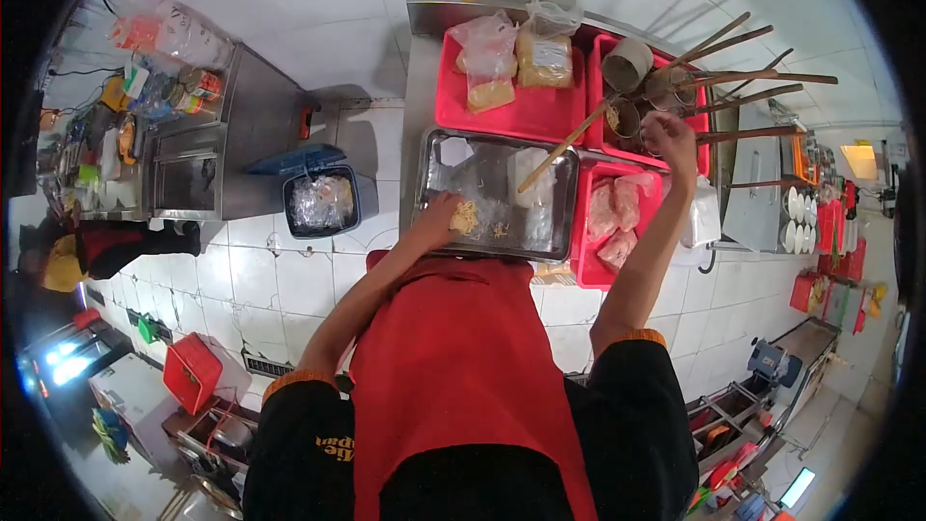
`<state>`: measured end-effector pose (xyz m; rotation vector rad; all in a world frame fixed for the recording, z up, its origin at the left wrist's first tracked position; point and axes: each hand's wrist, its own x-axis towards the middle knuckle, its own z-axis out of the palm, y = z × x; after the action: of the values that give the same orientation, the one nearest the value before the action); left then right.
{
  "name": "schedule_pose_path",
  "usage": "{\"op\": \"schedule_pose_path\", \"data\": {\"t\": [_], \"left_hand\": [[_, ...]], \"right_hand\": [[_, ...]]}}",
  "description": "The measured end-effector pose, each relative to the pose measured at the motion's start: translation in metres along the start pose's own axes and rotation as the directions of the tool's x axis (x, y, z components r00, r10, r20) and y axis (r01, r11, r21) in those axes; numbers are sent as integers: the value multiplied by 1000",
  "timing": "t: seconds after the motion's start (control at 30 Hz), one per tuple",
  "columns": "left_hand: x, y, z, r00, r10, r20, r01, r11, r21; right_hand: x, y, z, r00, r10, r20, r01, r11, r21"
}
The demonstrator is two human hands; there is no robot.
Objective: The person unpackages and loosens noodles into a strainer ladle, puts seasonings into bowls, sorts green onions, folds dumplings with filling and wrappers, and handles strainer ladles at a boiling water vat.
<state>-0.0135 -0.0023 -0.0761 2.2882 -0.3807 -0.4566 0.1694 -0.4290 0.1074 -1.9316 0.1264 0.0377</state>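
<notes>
My left hand (442, 215) is closed on a clump of yellow noodles (466, 220) at the near left of a metal tray (422, 174). A few loose noodles (500, 230) lie beside it. Wrapped white packs (533, 178) rest in the tray's right part, with a long wooden stick (569, 143) slanting above. My right hand (672, 140) is over the long-handled strainers (625, 119) in a red tray, its fingers curled downward near a strainer's rim. What those fingers hold, if anything, is hidden. Some noodles show inside one strainer.
Bagged noodles (547, 60) lie in a red tray (453, 101) at the back. Pinkish bags (617, 212) fill another red tray at right. Wooden handles (762, 77) stick out rightward. A lined bin (322, 201) stands on the floor at left, near a steel cabinet (253, 125).
</notes>
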Motion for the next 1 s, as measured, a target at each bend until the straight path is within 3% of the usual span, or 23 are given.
{"op": "schedule_pose_path", "data": {"t": [0.03,0.13,0.23,0.27,0.33,0.4,0.43,0.47,0.53,0.67,0.73,0.87,0.93,1.0], "left_hand": [[2,-1,6,1000,1,0,-1,1000,-2],[9,-12,26,999,-22,28,20,996,86],[14,-22,28,998,4,55,-3,1000,-20],[17,-25,27,999,19,30,-18,1000,-26],[13,-25,17,1000,10,15,-10,1000,-20],[15,-8,-3,943,-260,206,314,900,-302],[14,-27,12,970,-110,218,224,750,-622],[12,-24,10,968,-108,226,228,751,-619],[9,-12,5,966,-88,243,254,498,-829],[9,-16,9,979,-72,193,202,529,-824],[10,-18,11,986,-129,102,162,682,-713],[12,-14,6,986,-90,143,164,712,-683],[14,-8,1,987,-108,122,159,808,-567],[13,-1,-5,995,-78,64,101,806,-583]], "right_hand": [[-10,-1,7,1000,0,0,0,1000,-2],[-23,29,20,940,173,294,-93,960,-266],[-50,46,31,824,377,423,-122,847,-517],[-64,39,44,821,374,432,-122,853,-507],[-96,21,79,565,470,679,-254,881,-398],[-123,52,125,514,393,762,-288,916,-278],[-141,67,151,612,258,747,-182,966,-185],[-157,77,176,693,116,711,-62,993,-101],[-180,76,221,889,124,440,-131,991,-15],[-179,110,249,910,177,374,-186,982,-11],[-176,111,247,942,56,332,-75,996,46],[-178,95,251,949,7,316,-62,985,164],[-176,103,257,904,201,377,-266,955,129],[-175,114,257,910,172,378,-258,948,189]]}}
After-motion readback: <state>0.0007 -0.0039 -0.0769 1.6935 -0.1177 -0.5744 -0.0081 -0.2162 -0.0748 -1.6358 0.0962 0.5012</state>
